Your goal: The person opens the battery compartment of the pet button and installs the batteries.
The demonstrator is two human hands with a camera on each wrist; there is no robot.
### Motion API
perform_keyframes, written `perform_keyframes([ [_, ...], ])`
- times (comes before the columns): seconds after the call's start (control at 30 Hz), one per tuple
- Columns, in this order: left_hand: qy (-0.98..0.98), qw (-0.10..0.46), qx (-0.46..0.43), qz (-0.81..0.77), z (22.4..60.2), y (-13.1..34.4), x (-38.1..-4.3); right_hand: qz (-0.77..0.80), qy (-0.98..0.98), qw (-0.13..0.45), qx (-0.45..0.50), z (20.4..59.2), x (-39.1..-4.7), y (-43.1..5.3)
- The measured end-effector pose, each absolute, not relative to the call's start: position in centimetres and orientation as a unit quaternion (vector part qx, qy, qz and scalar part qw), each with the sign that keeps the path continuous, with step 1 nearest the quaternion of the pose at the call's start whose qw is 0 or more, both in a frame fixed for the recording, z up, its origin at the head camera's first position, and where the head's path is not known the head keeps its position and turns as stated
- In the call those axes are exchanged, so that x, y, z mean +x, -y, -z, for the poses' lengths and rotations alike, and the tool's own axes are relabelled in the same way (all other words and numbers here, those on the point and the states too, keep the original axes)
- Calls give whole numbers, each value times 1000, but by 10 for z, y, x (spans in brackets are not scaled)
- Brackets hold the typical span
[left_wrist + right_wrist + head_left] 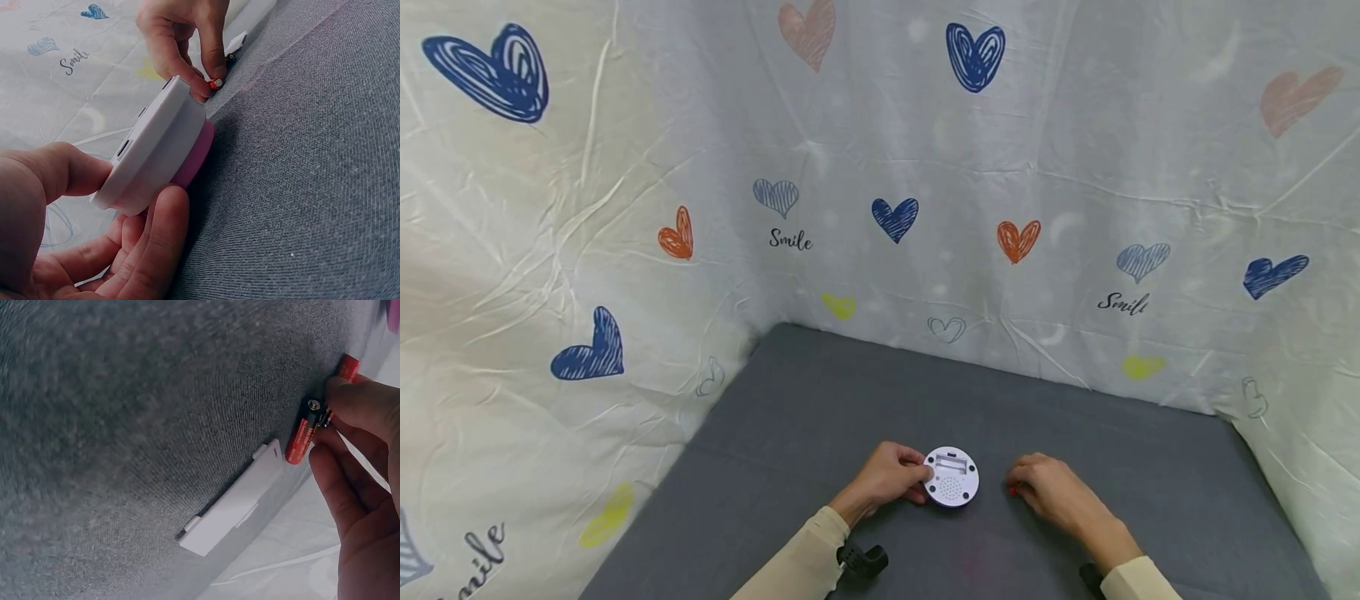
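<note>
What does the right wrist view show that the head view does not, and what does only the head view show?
Only the right wrist view: the white cover on the grey cloth, and two distinguishable batteries, one black-ended, one red.

Only the head view: the left hand, the white face of the round device with its uncovered battery slot, and printed hearts.

Both: the right hand, battery red at its fingertips, the cloth and pale curtain; probably also the device's edge, pink in the wrist view.
</note>
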State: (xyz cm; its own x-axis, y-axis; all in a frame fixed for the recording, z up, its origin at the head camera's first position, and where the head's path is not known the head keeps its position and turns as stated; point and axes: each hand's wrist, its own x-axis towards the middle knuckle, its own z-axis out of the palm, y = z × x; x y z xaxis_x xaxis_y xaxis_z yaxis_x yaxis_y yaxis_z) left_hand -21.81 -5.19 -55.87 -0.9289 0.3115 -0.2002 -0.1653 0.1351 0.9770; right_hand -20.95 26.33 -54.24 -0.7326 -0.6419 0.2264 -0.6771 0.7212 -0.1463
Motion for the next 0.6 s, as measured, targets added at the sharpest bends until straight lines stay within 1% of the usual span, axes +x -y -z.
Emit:
perform_keyframes([
  [0.17, -732, 179, 52, -656, 558, 52, -217, -116, 926, 83, 348, 539, -211, -260],
  [0.6, -730, 179, 51, -658, 559, 51, -217, -124, 928, 116, 331, 504, -214, -240],
])
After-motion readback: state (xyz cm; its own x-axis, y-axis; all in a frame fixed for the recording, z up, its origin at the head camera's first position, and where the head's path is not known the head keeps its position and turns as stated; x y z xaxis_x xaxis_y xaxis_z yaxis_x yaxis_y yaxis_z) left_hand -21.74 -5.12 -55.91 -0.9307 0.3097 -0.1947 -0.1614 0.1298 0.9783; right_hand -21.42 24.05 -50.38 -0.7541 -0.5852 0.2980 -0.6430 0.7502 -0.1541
